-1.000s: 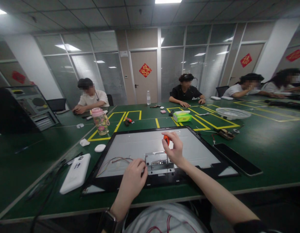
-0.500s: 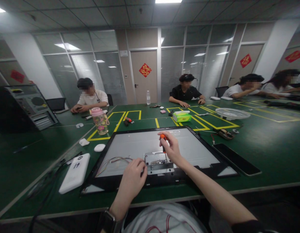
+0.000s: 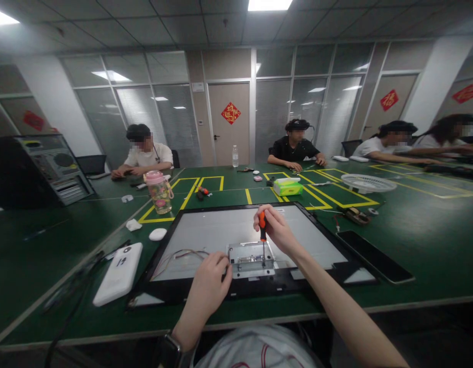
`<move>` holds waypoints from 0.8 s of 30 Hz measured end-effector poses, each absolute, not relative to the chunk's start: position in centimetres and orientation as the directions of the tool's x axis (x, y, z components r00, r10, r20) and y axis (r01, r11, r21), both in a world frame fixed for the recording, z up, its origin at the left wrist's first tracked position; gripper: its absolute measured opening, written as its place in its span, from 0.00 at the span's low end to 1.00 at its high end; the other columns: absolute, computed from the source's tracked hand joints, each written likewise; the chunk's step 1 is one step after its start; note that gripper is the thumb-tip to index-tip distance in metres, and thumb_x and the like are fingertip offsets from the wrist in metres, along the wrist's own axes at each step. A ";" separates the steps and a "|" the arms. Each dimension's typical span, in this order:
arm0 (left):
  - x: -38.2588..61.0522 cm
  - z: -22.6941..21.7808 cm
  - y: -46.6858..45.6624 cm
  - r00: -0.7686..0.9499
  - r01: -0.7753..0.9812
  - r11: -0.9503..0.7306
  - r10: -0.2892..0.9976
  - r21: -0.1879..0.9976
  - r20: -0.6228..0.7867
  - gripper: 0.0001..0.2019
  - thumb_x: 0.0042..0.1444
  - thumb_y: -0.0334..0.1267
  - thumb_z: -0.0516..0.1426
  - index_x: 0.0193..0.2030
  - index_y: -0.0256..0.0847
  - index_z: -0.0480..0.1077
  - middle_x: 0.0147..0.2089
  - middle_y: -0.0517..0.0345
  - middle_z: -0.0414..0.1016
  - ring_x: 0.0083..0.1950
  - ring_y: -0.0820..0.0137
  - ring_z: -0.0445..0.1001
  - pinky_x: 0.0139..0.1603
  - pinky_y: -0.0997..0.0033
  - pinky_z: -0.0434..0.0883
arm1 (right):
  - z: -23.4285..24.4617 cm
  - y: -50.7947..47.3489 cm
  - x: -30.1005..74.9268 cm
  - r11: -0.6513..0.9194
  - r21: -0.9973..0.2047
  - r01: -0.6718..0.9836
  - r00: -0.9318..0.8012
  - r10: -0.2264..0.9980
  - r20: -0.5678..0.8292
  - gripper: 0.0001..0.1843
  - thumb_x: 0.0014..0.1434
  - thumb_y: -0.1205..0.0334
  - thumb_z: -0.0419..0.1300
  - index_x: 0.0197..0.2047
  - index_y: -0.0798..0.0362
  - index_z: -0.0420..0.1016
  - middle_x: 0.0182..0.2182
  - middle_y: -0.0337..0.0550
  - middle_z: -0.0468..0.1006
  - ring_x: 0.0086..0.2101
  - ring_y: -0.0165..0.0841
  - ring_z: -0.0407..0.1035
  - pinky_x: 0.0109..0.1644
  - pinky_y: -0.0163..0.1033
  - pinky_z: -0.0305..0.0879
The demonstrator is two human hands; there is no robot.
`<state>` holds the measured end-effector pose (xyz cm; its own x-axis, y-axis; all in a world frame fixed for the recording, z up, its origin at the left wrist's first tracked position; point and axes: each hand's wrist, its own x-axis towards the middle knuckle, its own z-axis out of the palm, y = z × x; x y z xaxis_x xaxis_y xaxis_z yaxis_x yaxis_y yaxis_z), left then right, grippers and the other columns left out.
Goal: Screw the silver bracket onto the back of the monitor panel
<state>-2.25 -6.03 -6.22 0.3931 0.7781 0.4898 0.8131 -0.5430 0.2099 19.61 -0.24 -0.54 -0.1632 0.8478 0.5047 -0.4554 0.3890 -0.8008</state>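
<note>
My right hand (image 3: 277,227) is closed around the orange-and-black handle of a screwdriver (image 3: 263,234). The screwdriver stands nearly upright, its thin shaft reaching down to the right part of a metal bracket (image 3: 244,272). That bracket lies on the silver back of a flat display panel (image 3: 209,225) with a black frame. At the bracket's left edge, my left hand (image 3: 209,278) has its fingers curled and gripping it; the fingertips are partly hidden. Thin wires (image 3: 183,252) run across the panel just left of the bracket. Whether the tip sits in a screw is too small to see.
A white power bank (image 3: 119,273) and cables lie left of the panel, a black phone (image 3: 374,255) right. Beyond are a pink-lidded bottle (image 3: 159,193), a green tissue pack (image 3: 288,187) and a white round grille (image 3: 369,182). A computer case (image 3: 41,171) stands far left; several people sit opposite.
My right hand and the screwdriver have shifted slightly right, and the screwdriver now stands more upright. My left hand stays at the bracket's left edge.
</note>
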 end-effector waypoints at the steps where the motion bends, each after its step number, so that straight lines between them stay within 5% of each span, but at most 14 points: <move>1: -2.2 -6.2 -6.0 0.394 0.814 -0.542 0.779 0.209 0.488 0.09 0.62 0.29 0.50 0.34 0.39 0.70 0.42 0.52 0.75 0.44 0.63 0.75 0.49 0.59 0.73 | -0.4 -0.4 19.6 0.346 -0.796 -0.497 -0.198 0.848 0.493 0.14 0.60 0.49 0.62 0.36 0.51 0.69 0.23 0.34 0.70 0.21 0.26 0.62 0.27 0.33 0.58; 6: -2.3 -6.4 -6.0 0.395 0.819 -0.538 0.782 0.201 0.482 0.09 0.63 0.30 0.50 0.34 0.40 0.69 0.43 0.51 0.75 0.45 0.62 0.75 0.49 0.59 0.73 | -0.3 -1.1 19.9 0.133 -0.802 -0.582 -0.407 0.806 0.429 0.19 0.61 0.42 0.59 0.33 0.47 0.61 0.11 0.23 0.52 0.13 0.23 0.36 0.17 0.29 0.38; 12: -2.3 -6.4 -6.0 0.398 0.815 -0.544 0.776 0.200 0.490 0.09 0.63 0.30 0.50 0.35 0.39 0.70 0.43 0.51 0.75 0.45 0.62 0.75 0.49 0.59 0.73 | -0.7 -0.8 20.4 0.124 -0.785 -0.607 -0.407 0.800 0.441 0.25 0.59 0.42 0.61 0.24 0.50 0.56 0.11 0.24 0.52 0.13 0.21 0.36 0.15 0.28 0.35; 18: -2.3 -6.4 -6.0 0.393 0.809 -0.553 0.762 0.200 0.515 0.09 0.62 0.30 0.50 0.33 0.40 0.70 0.42 0.52 0.75 0.43 0.63 0.75 0.47 0.60 0.73 | -0.9 -0.6 20.0 0.137 -0.791 -0.596 -0.456 0.753 0.474 0.33 0.57 0.32 0.57 0.19 0.53 0.58 0.14 0.28 0.55 0.14 0.20 0.40 0.16 0.29 0.38; 24: -2.3 -6.3 -6.0 0.399 0.809 -0.553 0.767 0.202 0.503 0.09 0.62 0.30 0.50 0.34 0.40 0.69 0.42 0.52 0.75 0.43 0.63 0.75 0.47 0.59 0.73 | -0.9 -1.1 19.5 0.131 -0.815 -0.564 -0.501 0.731 0.464 0.31 0.51 0.28 0.59 0.31 0.49 0.59 0.11 0.21 0.50 0.13 0.21 0.34 0.16 0.27 0.36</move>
<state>-2.26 -5.98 -6.30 0.3986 0.7671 0.5026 0.8087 -0.5525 0.2019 19.49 -1.10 -0.93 -0.5006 0.7310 0.4637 -0.5637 0.1313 -0.8155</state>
